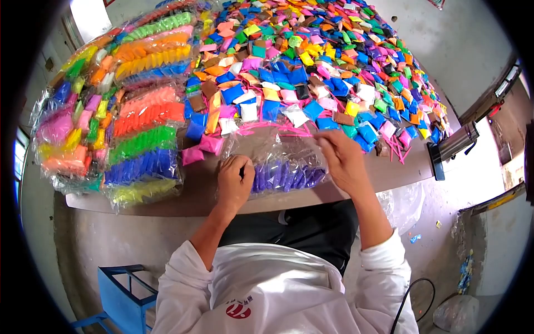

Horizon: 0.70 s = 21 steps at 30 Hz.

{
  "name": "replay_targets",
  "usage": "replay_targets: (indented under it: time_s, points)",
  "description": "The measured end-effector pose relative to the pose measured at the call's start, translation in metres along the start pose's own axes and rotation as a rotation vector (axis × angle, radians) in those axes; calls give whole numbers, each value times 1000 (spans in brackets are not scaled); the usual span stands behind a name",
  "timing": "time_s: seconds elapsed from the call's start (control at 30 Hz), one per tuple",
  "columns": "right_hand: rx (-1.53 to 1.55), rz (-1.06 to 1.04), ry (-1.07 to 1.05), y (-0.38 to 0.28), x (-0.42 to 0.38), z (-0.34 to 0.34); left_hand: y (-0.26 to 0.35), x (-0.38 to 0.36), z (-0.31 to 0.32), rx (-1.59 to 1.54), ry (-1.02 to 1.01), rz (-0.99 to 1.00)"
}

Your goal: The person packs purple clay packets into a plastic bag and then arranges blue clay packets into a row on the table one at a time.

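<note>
Head view: crinkled clear bag (263, 149), purple packets (286, 177) inside, edges pinched by left hand (235, 179) and right hand (343, 161)

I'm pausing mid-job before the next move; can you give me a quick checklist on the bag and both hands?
1. Left hand at the clear bag's left side: ok.
2. Right hand by its right side: ok.
3. Fingers gripping the film firmly: cannot tell.
4. Purple packets inside the bag: ok.
5. Far edge clear of pink strips: not ok, they lie right by it.
6. Bag sealed: cannot tell.
</note>
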State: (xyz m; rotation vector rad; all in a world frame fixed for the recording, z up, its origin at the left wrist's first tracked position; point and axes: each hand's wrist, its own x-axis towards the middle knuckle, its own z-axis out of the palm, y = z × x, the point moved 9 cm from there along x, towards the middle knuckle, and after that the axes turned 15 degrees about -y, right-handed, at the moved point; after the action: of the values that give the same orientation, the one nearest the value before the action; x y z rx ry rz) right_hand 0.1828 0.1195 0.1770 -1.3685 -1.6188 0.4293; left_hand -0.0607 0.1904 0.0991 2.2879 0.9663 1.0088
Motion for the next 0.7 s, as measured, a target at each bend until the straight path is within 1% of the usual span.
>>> replay_targets:
  time_s: [0.03,0.07,0.13,0.17,0.23,0.27,0.33,0.37,0.43,0.47,0.5,0.57,0.6,0.63,0.7]
  points:
    - [-157,-215,-35,-26,12,7,0,0,0,-8,0,-3]
    - [-157,-216,-35,-23,23,7,-1,0,0,-16,3,-5]
    - [-616,125,-618,23,41,60,-2,0,0,0,5,-1]
    - [-615,121,-620,27,47,64,-1,0,1,15,2,5]
    - [-885,69,-794,32,48,82,0,0,0,21,6,2]
    - [-887,69,-802,32,55,80,1,0,0,27,10,3]
    - [-586,245,-1054,24,59,86,2,-1,0,26,22,7]
    - [-586,244,-1060,27,65,86,4,-1,-1,29,32,21]
    - [-112,565,-1091,54,63,86,1,-2,2,47,44,21]
    - [-108,582,-1114,63,64,91,1,-2,3,67,53,23]
    - [-112,577,-1118,64,66,97,0,-2,2,68,59,21]
    - [-666,405,-1361,70,58,114,0,-3,4,66,35,26]
    - [-675,472,-1354,60,51,113,1,-3,4,64,36,24]
    - [-676,476,-1356,54,50,116,4,-4,3,75,41,26]
    - [-923,313,-1426,45,49,124,5,-5,3,83,48,26]
